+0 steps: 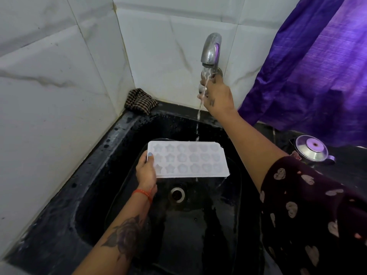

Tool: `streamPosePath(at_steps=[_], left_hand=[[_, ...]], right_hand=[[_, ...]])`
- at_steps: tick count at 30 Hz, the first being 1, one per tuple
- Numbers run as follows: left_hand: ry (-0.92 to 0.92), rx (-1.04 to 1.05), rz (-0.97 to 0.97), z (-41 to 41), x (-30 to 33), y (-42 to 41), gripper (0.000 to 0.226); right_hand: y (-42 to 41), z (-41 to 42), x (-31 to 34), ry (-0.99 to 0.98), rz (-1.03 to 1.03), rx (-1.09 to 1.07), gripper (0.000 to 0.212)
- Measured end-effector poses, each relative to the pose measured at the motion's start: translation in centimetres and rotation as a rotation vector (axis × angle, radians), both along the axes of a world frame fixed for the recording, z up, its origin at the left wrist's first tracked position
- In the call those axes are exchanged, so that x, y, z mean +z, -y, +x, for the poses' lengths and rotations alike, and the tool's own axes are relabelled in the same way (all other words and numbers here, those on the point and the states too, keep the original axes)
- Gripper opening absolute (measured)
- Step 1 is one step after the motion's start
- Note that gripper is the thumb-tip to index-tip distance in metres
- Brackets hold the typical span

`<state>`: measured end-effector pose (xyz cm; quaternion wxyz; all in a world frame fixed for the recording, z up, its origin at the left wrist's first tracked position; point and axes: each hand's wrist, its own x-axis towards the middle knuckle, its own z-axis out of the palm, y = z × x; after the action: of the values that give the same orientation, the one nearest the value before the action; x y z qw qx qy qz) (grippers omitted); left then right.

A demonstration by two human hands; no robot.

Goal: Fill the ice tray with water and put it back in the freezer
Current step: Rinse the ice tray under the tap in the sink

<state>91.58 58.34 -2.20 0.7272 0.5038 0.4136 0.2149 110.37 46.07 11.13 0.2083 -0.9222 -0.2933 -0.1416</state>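
The filling step is on. The left hand (147, 172) grips the tray (188, 159) over the sink (123, 139). The right hand's (217, 96) fingers curl round the tap (211, 50) handle. Water (198, 116) falls just behind the tray. Next, I think, slide it under.

A black sink (111, 155) set into a dark counter (349, 155) bearing a checked cloth (141, 101) and steel kettle (311, 148).

red thread bracelet (143, 193) on left wrist, dark rose tattoo (124, 234) on forearm, maroon heart-print sleeve (309, 211) on right arm
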Motion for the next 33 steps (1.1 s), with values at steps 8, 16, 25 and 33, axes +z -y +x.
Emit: streamPosePath(at_steps=[8, 16, 25, 33], left_hand=[[-0.005, 0.019, -0.046, -0.7, 0.1, 0.4, 0.026], [-0.008, 0.034, -0.049, -1.8, 0.7, 1.3, 0.026], [-0.013, 0.023, -0.021, -3.4, 1.3, 1.9, 0.031], [-0.024, 0.062, -0.008, -4.1, 1.7, 2.1, 0.032]], right_hand=[[3.7, -4.3, -5.9, -0.153, 0.222, 0.014, 0.045], [8.3, -10.2, -10.7, -0.318, 0.106, -0.168, 0.031], [9.1, -12.1, -10.5, -0.467, -0.076, -0.188, 0.05], [10.0, -12.8, -10.2, -0.473, -0.124, -0.178, 0.045]])
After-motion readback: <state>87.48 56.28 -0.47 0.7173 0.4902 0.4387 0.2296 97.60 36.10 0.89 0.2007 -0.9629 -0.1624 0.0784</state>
